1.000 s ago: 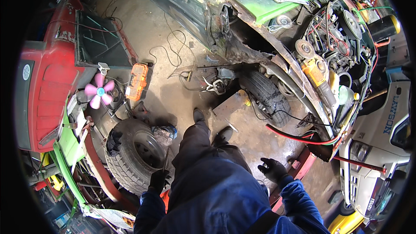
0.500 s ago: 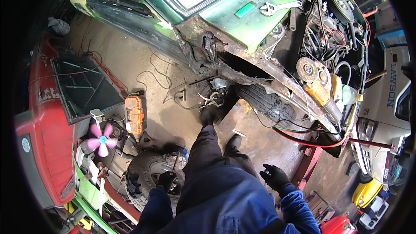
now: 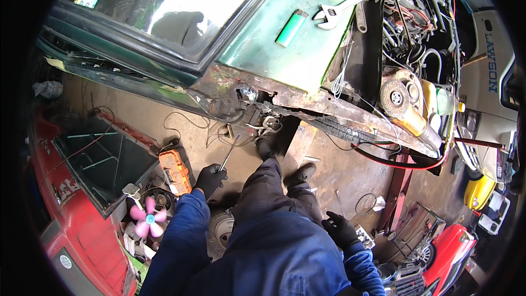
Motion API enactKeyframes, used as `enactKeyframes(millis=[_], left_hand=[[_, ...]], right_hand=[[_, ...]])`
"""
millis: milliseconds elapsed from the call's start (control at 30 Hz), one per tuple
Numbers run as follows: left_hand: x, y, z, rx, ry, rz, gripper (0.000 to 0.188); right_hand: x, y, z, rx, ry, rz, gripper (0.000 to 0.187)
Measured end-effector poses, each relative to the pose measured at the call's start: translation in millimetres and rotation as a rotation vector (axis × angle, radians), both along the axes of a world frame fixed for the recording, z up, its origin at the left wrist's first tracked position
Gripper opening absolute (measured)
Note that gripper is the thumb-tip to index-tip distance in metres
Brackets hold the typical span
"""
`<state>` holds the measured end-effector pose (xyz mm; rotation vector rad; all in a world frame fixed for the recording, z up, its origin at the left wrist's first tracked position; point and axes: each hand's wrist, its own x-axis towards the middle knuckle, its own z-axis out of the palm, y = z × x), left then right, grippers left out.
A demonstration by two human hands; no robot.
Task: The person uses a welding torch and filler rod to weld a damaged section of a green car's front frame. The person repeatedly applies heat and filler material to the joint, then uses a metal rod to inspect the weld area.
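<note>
My left hand [image 3: 210, 180], in a black glove, is closed around a slim metal rod-like tool [image 3: 230, 152], which points up and away toward the rusted car body. The end in my grip is hidden, so its exact kind cannot be told. At my right side hangs my right hand [image 3: 341, 230], also gloved, with fingers apart and nothing in it. Ahead stands a green car with a rusted, torn edge [image 3: 318, 101]. On its green panel lie an adjustable wrench [image 3: 342, 9] and a green lighter [image 3: 291, 28]. An angle grinder [image 3: 408, 111] rests by the engine bay.
An orange case [image 3: 175, 171] stands on the floor at left, near a pink fan [image 3: 148, 218] and a red vehicle body [image 3: 90, 235]. A wheel [image 3: 222, 227] lies by my left leg. Cables [image 3: 189, 120] trail over the floor. A red beam [image 3: 399, 189] is at right.
My left hand has lifted the rod-like tool from beside the wheel, forward toward the car. The green car now appears closer. My right hand stays low at my side.
</note>
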<state>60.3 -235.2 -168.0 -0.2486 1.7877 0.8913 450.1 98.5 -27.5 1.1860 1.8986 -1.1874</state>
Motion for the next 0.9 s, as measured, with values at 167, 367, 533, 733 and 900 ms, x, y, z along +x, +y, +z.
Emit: enactKeyframes(millis=[167,367,533,733,900], left_hand=[[25.1,-17.1,-18.3,-0.05,-0.081,-0.126,0.023],[67.5,-70.4,-23.3,-0.102,-0.082,-0.187,0.018],[109.0,-103.5,-34.8,-0.117,0.008,-0.054,0.017],[212.7,-99.3,-20.8,0.019,0.006,0.321,0.018],[344.5,-85.5,-14.8,0.035,0.027,0.443,0.015]], right_hand=[[-23.6,3.3,5.2,-0.012,-0.008,-0.07,0.058],[-30.5,16.2,8.6,0.071,0.071,0.009,0.056],[-20.9,30.2,6.3,-0.003,0.065,0.043,0.055],[22.6,60.2,-9.7,-0.016,0.121,0.187,0.055],[96.7,91.1,-15.4,0.091,0.18,0.311,0.054]])
